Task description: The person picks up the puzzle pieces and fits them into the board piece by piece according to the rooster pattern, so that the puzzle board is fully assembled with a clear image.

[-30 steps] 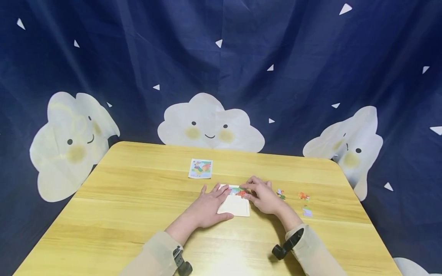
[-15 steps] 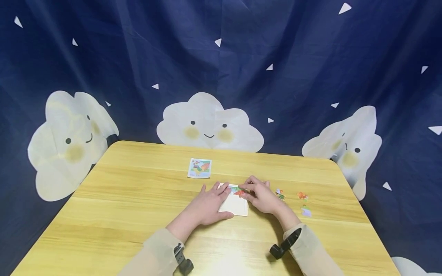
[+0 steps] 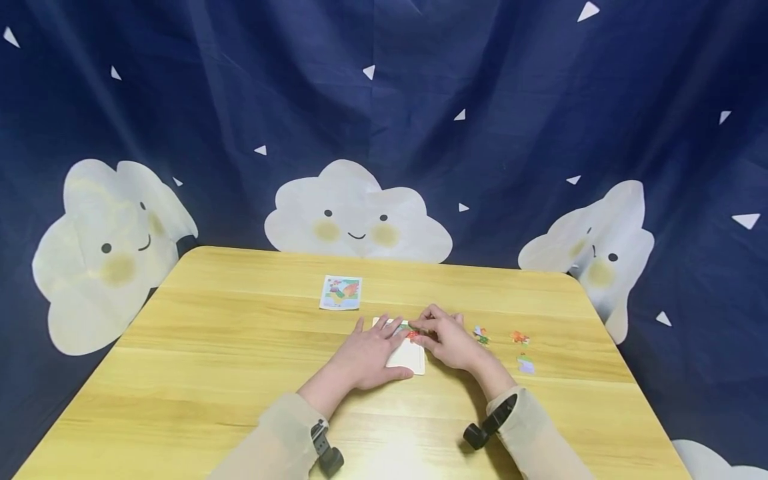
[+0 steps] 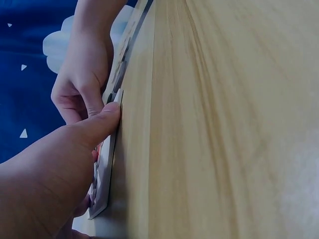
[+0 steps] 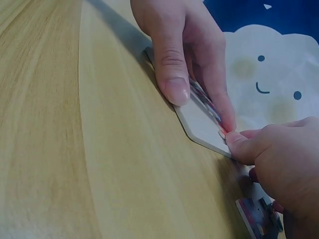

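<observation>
A white puzzle tray (image 3: 407,360) lies on the table between the two hands, with colourful jigsaw pieces (image 3: 405,329) along its far edge. The left hand (image 3: 366,359) rests over the tray's left side with fairly straight fingers on the pieces. Its thumb (image 5: 177,89) lies at the tray's near edge. At the far right corner, the right hand (image 3: 449,341) pinches a red-patterned jigsaw piece (image 3: 413,335) between thumb and index finger; those fingers partly hide it. In the left wrist view, the tray (image 4: 105,174) shows nearly edge-on.
Loose jigsaw pieces lie right of the right hand: a green-blue one (image 3: 481,335), an orange one (image 3: 519,337) and a lilac-green one (image 3: 525,363). A printed picture card (image 3: 341,293) lies behind the tray. A blue cloud-patterned curtain (image 3: 414,133) hangs beyond the wooden table (image 3: 240,347).
The left hand has slid slightly right over the tray, covering more of the pieces. The right hand keeps its pinch at the far right corner. The head view has shifted a little.
</observation>
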The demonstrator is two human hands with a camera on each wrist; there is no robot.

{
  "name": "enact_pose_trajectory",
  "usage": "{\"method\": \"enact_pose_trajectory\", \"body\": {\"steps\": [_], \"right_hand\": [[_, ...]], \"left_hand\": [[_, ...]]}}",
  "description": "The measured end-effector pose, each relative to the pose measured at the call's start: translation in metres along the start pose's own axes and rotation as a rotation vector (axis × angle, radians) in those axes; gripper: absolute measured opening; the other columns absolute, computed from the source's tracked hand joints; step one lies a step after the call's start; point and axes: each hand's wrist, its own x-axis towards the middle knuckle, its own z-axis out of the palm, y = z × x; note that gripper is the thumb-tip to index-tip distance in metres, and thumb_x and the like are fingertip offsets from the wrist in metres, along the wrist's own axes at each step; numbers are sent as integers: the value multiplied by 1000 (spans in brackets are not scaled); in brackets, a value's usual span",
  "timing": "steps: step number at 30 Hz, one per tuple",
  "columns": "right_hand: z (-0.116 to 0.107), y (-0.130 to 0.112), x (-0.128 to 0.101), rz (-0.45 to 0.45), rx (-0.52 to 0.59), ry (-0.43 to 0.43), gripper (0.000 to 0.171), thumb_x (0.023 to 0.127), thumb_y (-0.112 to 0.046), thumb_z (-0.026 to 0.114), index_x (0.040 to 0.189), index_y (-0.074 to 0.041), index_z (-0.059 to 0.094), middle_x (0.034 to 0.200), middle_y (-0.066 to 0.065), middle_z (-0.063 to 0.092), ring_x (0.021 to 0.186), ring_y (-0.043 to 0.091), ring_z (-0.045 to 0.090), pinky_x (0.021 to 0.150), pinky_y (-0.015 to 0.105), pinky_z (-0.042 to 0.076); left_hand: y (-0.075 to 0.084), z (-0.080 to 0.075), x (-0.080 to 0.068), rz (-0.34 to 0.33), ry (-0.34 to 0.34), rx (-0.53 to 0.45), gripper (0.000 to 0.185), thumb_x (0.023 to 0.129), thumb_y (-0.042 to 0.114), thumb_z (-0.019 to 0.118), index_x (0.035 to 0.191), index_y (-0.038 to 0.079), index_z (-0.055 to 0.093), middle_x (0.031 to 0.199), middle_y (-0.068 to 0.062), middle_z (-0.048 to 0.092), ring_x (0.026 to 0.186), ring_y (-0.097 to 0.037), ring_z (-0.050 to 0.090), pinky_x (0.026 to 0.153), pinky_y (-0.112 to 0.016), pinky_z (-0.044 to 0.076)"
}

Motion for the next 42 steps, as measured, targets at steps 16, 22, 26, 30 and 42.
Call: {"method": "enact_pose_trajectory", "body": {"steps": [16,22,26,30,42], "right_hand": [[-2,3,2,93,-2,27,31,96,-28,82,125,-16,81,102,-12,56,83,9,50,85,45,23],[-3,5,1,116,-13,49,29,94,-32,84,120,-19,83,100,-13,56,87,10,50,84,44,22],[-4,5,1,116,-2,52,29,94,-32,84,120,-20,83,100,-11,57,87,12,51,83,44,21],[-4,4,0,122,-7,51,28,93,-33,84,119,-20,83,98,-12,56,89,12,49,82,44,20],[-5,8,1,115,7,53,31,91,-35,86,119,-21,83,96,-11,56,88,12,47,82,44,20]], "left_hand": [[-1,3,1,26,19,-3,92,99,76,48,166,15,37,173,4,26,159,-32,24,117,-74,25],[1,2,1,18,14,-7,92,98,78,48,166,16,38,173,4,26,159,-32,23,117,-75,24],[2,1,1,-2,15,-9,93,97,79,48,166,16,39,173,5,28,158,-32,24,116,-75,25],[5,0,2,-18,13,-1,94,96,80,49,165,16,41,172,5,30,158,-31,26,115,-76,26],[4,-3,2,-23,-6,-3,93,96,80,49,165,19,41,173,6,29,159,-30,24,115,-75,27]]}}
